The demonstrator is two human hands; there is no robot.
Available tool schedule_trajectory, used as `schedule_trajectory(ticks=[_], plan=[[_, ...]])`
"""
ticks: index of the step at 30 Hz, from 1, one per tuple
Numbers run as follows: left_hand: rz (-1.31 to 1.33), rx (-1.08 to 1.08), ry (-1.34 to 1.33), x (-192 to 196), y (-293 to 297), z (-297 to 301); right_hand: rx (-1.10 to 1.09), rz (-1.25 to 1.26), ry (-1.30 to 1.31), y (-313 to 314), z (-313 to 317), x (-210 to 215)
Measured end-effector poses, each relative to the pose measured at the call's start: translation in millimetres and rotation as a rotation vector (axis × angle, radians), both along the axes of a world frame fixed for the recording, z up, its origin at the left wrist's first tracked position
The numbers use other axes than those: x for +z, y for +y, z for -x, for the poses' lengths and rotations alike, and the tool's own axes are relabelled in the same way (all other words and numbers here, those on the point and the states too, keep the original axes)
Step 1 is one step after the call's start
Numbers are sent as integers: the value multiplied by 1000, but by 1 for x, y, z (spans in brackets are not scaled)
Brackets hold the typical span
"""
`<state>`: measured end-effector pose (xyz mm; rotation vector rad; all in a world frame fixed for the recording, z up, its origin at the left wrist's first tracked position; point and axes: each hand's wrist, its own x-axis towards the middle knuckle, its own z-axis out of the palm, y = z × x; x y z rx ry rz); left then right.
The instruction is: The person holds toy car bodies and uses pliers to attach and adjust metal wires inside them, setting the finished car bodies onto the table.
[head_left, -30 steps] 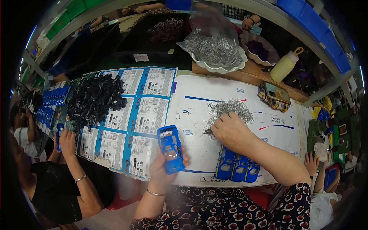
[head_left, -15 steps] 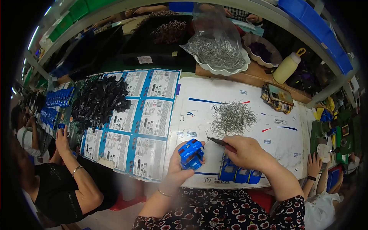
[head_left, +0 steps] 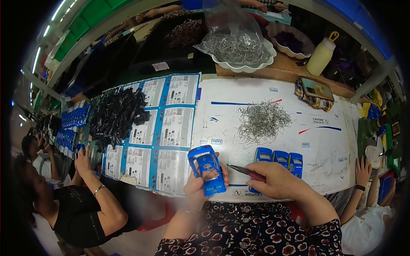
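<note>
A blue toy car body (head_left: 215, 188) is gripped in my left hand (head_left: 194, 190), its hollow side and door openings showing. Closed around the red handles of slim pointed pliers (head_left: 239, 169) is my right hand (head_left: 275, 177). The pliers' tip points left at the car body, a small gap away. A thin bent metal wire stands at that tip; whether the jaws pinch it is too small to tell. Several more blue car bodies (head_left: 280, 158) lie beside and beyond my right hand. Farther off sits a loose pile of bent metal wires (head_left: 262, 121).
Black plastic parts (head_left: 117, 113) are heaped on printed card sheets (head_left: 173, 128) at left. A white scalloped bowl (head_left: 252, 67) holds a bag of wires at the back. A phone (head_left: 317, 88) on cloth and a yellow bottle (head_left: 321, 57) stand back right. Co-workers sit on both sides.
The car body in my left hand has turned and tilted up, showing its long hollow side. My right hand with the pliers has shifted slightly down and right. The view has moved a little.
</note>
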<state>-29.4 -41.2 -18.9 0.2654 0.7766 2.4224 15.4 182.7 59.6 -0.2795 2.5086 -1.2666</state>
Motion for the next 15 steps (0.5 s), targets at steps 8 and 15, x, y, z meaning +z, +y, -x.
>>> schedule_trajectory(ticks=[8, 15], plan=[[76, 52, 60, 5, 4, -3, 0, -47, 85, 6, -8, -6], [56, 245, 72, 3, 9, -1, -54, 52, 108, 4, -17, -4]])
